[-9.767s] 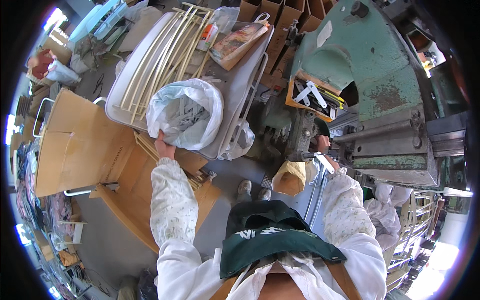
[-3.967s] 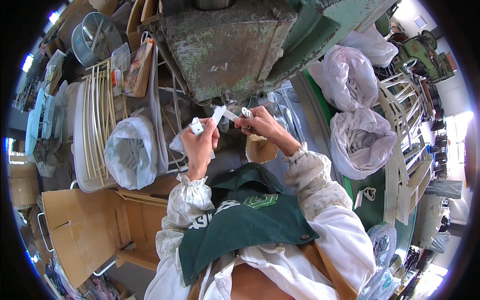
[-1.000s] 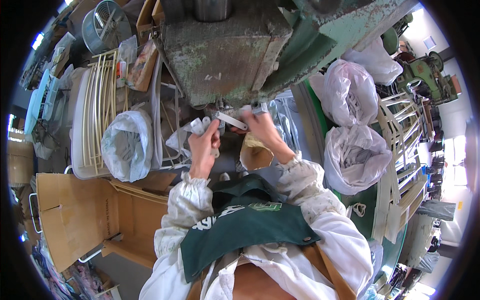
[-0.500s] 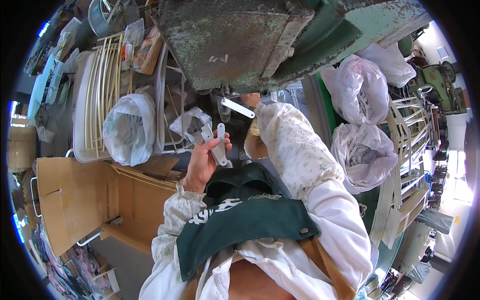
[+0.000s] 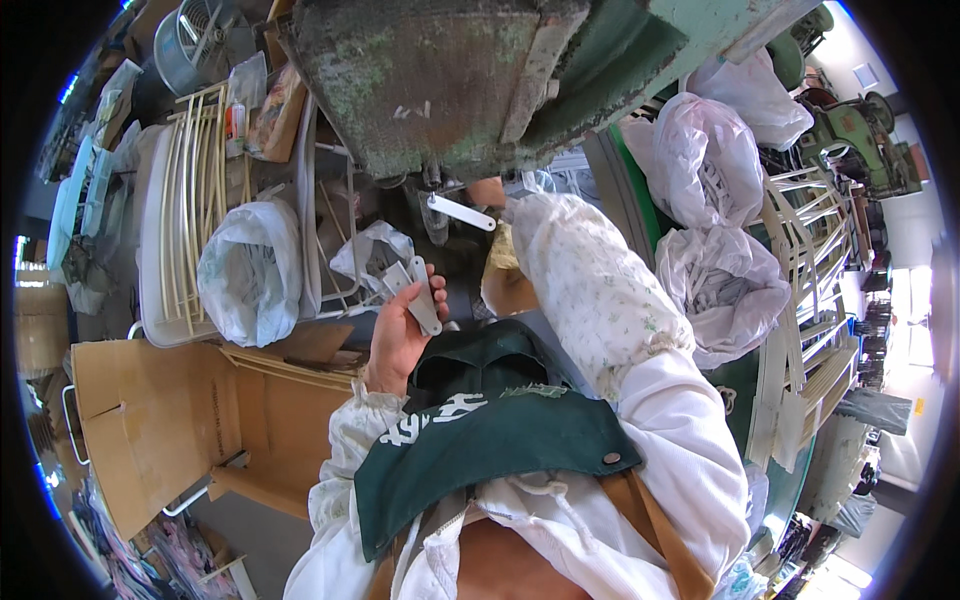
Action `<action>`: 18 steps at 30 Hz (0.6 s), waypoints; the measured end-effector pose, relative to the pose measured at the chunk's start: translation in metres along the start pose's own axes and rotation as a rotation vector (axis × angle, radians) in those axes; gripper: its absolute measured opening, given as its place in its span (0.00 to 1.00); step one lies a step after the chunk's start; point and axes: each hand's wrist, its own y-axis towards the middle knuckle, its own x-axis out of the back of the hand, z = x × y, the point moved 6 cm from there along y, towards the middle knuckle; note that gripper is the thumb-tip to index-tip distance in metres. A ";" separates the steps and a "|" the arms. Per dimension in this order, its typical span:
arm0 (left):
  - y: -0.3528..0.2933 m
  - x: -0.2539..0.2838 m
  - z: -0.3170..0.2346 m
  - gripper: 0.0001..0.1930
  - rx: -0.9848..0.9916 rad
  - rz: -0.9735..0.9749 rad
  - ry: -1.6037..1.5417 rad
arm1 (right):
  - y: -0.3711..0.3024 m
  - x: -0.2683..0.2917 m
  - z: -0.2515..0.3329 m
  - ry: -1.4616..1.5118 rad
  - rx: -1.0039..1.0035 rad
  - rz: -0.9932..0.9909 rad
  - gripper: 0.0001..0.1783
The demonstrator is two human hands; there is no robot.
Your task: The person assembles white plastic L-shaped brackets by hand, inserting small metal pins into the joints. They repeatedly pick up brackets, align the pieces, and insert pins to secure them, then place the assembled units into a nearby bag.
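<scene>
My left hand (image 5: 397, 335) is closed around several flat whitish metal strips (image 5: 424, 300) with rounded ends and small holes. They fan out a little between thumb and fingers, in front of my dark green apron (image 5: 500, 440). Just beyond, another such metal strip (image 5: 462, 212) sticks out sideways at the tooling under the big green machine (image 5: 430, 90). My right arm, in a flowered sleeve cover, reaches forward beneath the machine. Only a patch of my right hand (image 5: 487, 192) shows beside that strip; its fingers are hidden.
At the left, a white plastic bag (image 5: 250, 255) of metal pieces stands beside a rack of pale rods (image 5: 195, 210). An open cardboard box (image 5: 150, 420) lies nearer. On the right are filled plastic bags (image 5: 765, 275) and metal frames (image 5: 815, 330). The machine's heavy body overhangs the work spot.
My left hand has drawn slightly down with its strips, which now tilt more to the left. The strip under the machine keeps its place there; the whole view has shifted slightly.
</scene>
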 end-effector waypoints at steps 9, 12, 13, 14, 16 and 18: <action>0.003 0.009 -0.021 0.16 -0.155 -0.039 0.183 | -0.052 0.077 0.067 0.936 -0.044 0.184 0.19; 0.014 -0.007 -0.021 0.15 -0.159 -0.036 0.260 | -0.067 0.103 0.099 0.918 -0.178 0.220 0.13; 0.014 -0.009 -0.020 0.15 -0.151 -0.037 0.273 | -0.068 0.105 0.101 0.912 -0.209 0.203 0.12; 0.014 -0.012 -0.019 0.15 -0.145 -0.038 0.287 | -0.071 0.111 0.105 0.939 -0.194 0.149 0.12; 0.014 -0.014 -0.017 0.15 -0.138 -0.036 0.305 | -0.072 0.118 0.112 0.975 -0.155 0.071 0.11; 0.016 -0.012 -0.014 0.15 -0.127 -0.030 0.314 | -0.069 0.117 0.112 0.969 -0.109 0.048 0.11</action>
